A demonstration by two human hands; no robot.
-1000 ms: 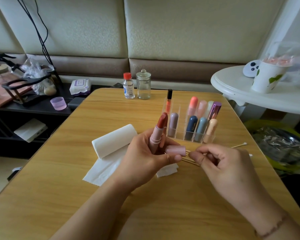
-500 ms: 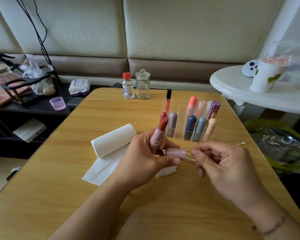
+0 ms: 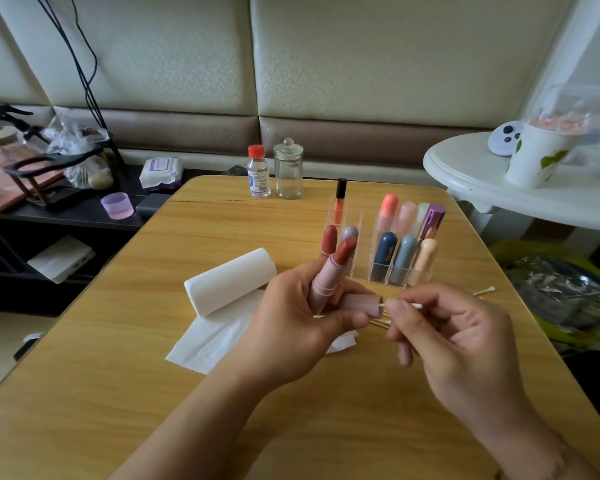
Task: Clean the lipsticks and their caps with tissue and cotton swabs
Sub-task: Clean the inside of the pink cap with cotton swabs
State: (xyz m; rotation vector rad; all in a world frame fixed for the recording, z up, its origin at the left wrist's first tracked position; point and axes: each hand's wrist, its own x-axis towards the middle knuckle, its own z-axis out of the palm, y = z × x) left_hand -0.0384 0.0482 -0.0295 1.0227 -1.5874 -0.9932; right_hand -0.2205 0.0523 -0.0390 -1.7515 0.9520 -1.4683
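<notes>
Two items sat in your left hand (image 3: 291,320): an uncapped pink lipstick (image 3: 329,275), its red-brown bullet tilted up and away from you, and its matching pink cap (image 3: 361,303), lying sideways with the open end facing right. Your fingers were curled round both, the thumb under the cap.

One cotton swab (image 3: 400,305) was pinched between the thumb and forefinger of your right hand (image 3: 465,344), its tip at the mouth of the cap; whether it was inside could not be told. Your other right fingers hung loosely curled.

Several more cotton swabs (image 3: 380,323) lay on the wooden table (image 3: 153,393) beneath your hands, and one more swab (image 3: 484,291) lay apart, further right.

One roll of tissue (image 3: 229,280) lay left of your hands, with a loose sheet (image 3: 208,336) spread beside it and partly under your left hand.

One clear acrylic organizer (image 3: 364,268) stood just beyond your hands, holding capped lipsticks (image 3: 383,251) in red, lilac, coral, pink, navy, blue, peach and metallic purple, plus a lip gloss tube (image 3: 340,199).

At the far edge stood a small red-capped bottle (image 3: 258,173) and a lidded glass jar (image 3: 288,171), side by side.
</notes>
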